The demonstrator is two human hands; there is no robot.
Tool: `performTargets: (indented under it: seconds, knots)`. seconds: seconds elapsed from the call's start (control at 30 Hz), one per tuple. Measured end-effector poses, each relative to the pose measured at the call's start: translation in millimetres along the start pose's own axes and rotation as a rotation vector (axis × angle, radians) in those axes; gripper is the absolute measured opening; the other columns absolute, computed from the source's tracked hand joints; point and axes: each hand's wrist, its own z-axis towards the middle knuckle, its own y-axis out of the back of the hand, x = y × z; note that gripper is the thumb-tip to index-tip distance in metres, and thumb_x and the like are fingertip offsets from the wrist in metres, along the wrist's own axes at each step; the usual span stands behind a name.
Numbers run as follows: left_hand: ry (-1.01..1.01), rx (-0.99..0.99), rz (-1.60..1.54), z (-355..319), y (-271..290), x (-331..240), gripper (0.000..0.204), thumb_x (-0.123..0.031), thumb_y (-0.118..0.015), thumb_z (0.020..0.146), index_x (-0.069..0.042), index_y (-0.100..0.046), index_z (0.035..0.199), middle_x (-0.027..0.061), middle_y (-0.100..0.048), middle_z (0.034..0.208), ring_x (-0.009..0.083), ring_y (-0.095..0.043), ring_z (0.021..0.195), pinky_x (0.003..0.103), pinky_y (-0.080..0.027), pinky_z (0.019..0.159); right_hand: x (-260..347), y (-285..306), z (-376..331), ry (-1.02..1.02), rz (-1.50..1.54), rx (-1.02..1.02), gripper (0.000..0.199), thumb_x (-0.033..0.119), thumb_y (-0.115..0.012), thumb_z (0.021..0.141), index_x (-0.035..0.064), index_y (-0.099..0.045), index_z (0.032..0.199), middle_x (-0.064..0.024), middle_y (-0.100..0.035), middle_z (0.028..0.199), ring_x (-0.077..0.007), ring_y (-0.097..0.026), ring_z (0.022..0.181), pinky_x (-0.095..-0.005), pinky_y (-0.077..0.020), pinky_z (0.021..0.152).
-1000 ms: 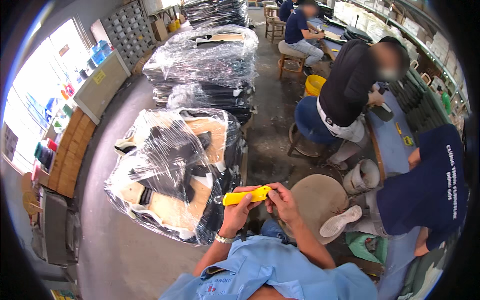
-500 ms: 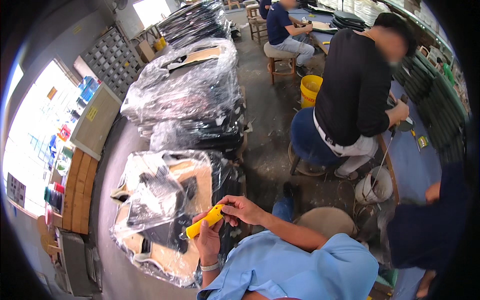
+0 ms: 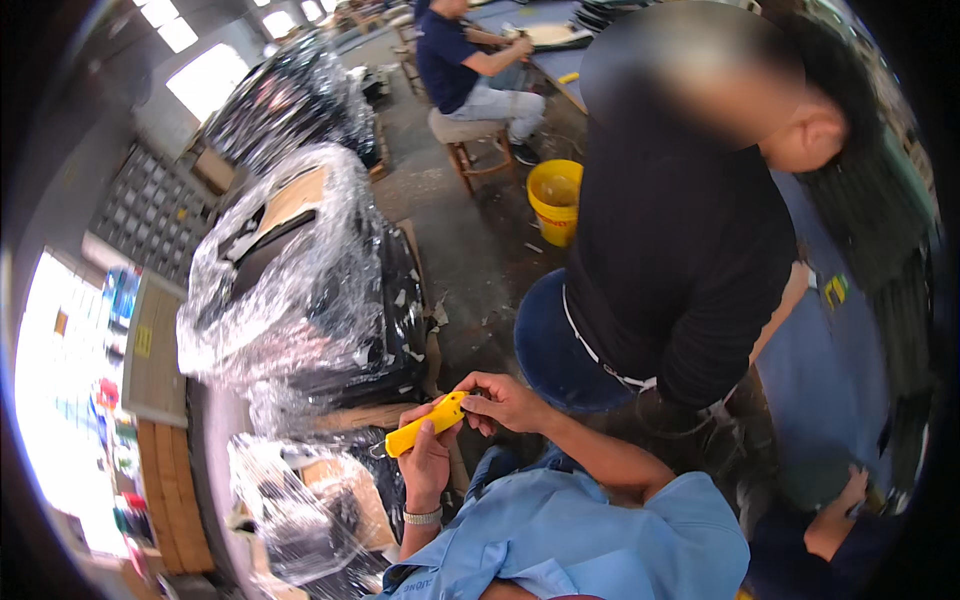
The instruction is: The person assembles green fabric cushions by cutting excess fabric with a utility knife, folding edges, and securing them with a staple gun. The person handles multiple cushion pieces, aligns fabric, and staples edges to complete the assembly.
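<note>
A yellow tool (image 3: 425,424), shaped like a utility knife, is held slantwise in front of my chest. It has a small metal loop at its lower left end and dark spots near its upper right end. My left hand (image 3: 430,462) wraps around its body from below, thumb along the side. At the upper right end, the thumb and fingers of my right hand (image 3: 500,402) pinch the tool; the exact contact is partly hidden by the fingers.
Plastic-wrapped stacks (image 3: 290,290) stand along my left. Close ahead on the right, a person in a black top (image 3: 690,230) sits on a blue stool (image 3: 550,345) beside a blue workbench (image 3: 830,350). A yellow bucket (image 3: 556,215) and another seated person (image 3: 460,60) are farther off. Another person's arm (image 3: 835,520) shows lower right.
My view has moved forward, so the wrapped stacks and the person in black appear nearer. Both hands keep hold of the yellow tool in nearly the same pose.
</note>
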Motion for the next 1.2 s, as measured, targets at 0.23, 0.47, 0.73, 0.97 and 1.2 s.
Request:
performTargets:
  seconds: [0.23,0.47,0.73,0.97,1.2]
  knots:
    - [-0.003,0.007,0.018,62,-18,4,0.032,-0.022,-0.058,0.104,-0.002,-0.054,0.129,0.0228,-0.059,0.135,0.0329,-0.063,0.12,0.038,-0.062,0.091,12,30,16,0.151,-0.012,-0.131,0.03,0.029,-0.058,0.106,0.0048,-0.058,0.124,-0.0007,-0.062,0.077,-0.0053,-0.06,0.059,-0.0218,-0.0519,0.056]
    - [-0.027,-0.01,-0.026,93,-57,14,0.034,-0.024,-0.057,0.104,-0.003,-0.055,0.13,0.0228,-0.061,0.131,0.0358,-0.066,0.114,0.036,-0.065,0.083,97,88,9,0.356,-0.553,-0.223,0.038,0.026,-0.063,0.103,0.0065,-0.052,0.134,-0.0088,-0.069,0.077,-0.0144,-0.069,0.059,-0.0312,-0.0534,0.055]
    - [-0.013,0.005,-0.003,102,-79,26,0.034,-0.025,-0.059,0.103,-0.003,-0.056,0.128,0.0231,-0.062,0.129,0.038,-0.066,0.114,0.037,-0.065,0.085,87,106,0,0.283,-0.34,-0.246,0.038,0.03,-0.06,0.104,0.0074,-0.054,0.134,-0.0051,-0.065,0.074,-0.0093,-0.064,0.055,-0.0272,-0.0511,0.05]
    - [0.049,0.047,-0.022,101,-79,38,0.034,-0.023,-0.059,0.103,-0.002,-0.054,0.129,0.0232,-0.06,0.132,0.0341,-0.063,0.121,0.041,-0.063,0.092,49,88,0,0.242,-0.068,-0.216,0.038,0.032,-0.056,0.107,0.0046,-0.058,0.133,-0.0021,-0.064,0.078,-0.0052,-0.06,0.059,-0.0221,-0.0499,0.052]
    - [0.084,0.057,0.033,102,-89,42,0.031,-0.019,-0.06,0.103,-0.001,-0.054,0.127,0.0244,-0.059,0.133,0.0349,-0.062,0.123,0.041,-0.061,0.095,51,89,-5,0.192,0.033,-0.226,0.037,0.031,-0.054,0.108,0.0048,-0.059,0.133,0.0007,-0.061,0.08,-0.0025,-0.052,0.058,-0.0193,-0.0459,0.051]
